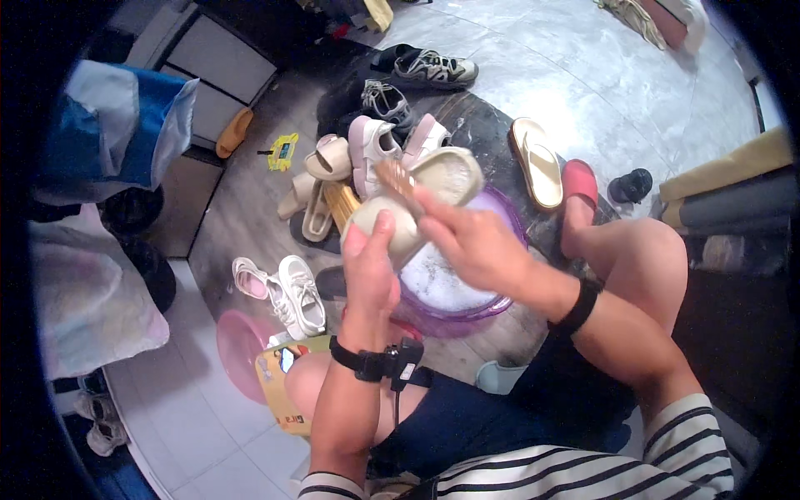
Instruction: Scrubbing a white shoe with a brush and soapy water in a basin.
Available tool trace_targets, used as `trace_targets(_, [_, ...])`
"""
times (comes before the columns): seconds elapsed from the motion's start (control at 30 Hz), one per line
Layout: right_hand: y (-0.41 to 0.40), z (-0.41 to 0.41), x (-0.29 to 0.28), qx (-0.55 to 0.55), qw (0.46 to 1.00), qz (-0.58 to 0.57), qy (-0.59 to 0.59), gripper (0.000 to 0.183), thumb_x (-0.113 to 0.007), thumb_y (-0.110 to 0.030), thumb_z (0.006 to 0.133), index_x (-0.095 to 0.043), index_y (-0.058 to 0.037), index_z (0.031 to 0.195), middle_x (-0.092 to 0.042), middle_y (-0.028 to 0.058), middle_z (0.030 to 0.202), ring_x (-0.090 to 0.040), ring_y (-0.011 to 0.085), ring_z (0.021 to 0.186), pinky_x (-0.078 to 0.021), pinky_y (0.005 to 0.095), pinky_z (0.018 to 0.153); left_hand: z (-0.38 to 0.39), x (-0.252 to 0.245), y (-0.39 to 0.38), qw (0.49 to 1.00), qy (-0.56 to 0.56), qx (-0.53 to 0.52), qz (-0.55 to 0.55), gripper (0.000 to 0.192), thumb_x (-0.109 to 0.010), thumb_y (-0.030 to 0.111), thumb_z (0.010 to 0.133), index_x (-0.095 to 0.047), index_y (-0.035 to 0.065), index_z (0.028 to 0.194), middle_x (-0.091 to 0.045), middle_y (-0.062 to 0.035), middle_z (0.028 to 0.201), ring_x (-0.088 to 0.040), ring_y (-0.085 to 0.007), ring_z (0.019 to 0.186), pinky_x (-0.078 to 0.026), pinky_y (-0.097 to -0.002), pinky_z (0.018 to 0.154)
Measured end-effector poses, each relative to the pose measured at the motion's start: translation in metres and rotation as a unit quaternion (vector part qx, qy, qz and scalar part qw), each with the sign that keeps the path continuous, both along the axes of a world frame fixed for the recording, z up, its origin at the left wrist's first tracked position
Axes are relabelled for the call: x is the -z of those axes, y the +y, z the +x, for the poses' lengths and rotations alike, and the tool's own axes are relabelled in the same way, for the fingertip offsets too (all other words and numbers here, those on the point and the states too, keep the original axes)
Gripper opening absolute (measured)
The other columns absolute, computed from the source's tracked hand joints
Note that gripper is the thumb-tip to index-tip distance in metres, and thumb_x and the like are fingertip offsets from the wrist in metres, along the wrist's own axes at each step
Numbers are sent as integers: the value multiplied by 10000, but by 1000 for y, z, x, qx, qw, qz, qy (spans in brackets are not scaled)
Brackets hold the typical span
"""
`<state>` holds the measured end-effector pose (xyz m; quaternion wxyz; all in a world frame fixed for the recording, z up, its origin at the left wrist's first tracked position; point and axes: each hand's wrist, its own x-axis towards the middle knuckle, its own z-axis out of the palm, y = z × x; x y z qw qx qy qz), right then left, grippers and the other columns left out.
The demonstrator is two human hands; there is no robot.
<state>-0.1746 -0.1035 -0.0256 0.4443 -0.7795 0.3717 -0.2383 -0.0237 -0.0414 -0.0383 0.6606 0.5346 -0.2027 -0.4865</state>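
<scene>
My left hand [372,272] grips a cream slide sandal [445,177] by its strap end, with the thumb on top. The sandal's footbed points away from me and looks wet. My right hand [478,247] is shut on a brown scrubbing brush [395,179], held across the sandal near its strap. Whether the bristles touch it cannot be made out. Below both hands stands a purple plastic basin [500,306] with white, sudsy water [437,281], partly covered by my right forearm.
White and pink sneakers [372,147], beige slides [329,157] and dark trainers [434,67] crowd the floor beyond. White sneakers [301,294] and a pink basin [234,356] are at left. A cream flip-flop [537,165] lies right, near my foot in a red slipper [580,181].
</scene>
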Motion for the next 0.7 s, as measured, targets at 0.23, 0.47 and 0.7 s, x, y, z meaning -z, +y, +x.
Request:
trace_targets(0.23, [-41, -10, -8, 111, 965, 115, -208, 473, -501, -270, 955, -439, -16, 1348, -601, 146, 1130, -566, 190, 1006, -439, 286, 849, 6, -28, 8, 997, 58, 16, -57, 419, -515, 205, 952, -433, -11, 1302, -545, -138, 1250, -522, -247, 1171, -425, -394, 996])
trace_targets(0.47, [-40, -27, -41, 144, 915, 259, -274, 474, -514, -289, 964, -412, -110, 1390, -510, -64, 736, -408, 13, 569, -321, 176, 478, 12, -18, 12, 995, 86, 10, -56, 505, -512, 334, 939, -450, 6, 1317, -506, -116, 1321, -496, -275, 1207, -387, -444, 1034])
trace_targets(0.7, [-37, -28, -41, 118, 922, 229, -288, 465, -521, -270, 959, -413, -113, 1383, -523, -55, 752, -419, 14, 568, -327, 171, 476, 16, -17, 12, 994, 86, 6, -64, 521, -522, 358, 929, -453, 17, 1316, -513, -116, 1308, -495, -273, 1206, -390, -445, 1032])
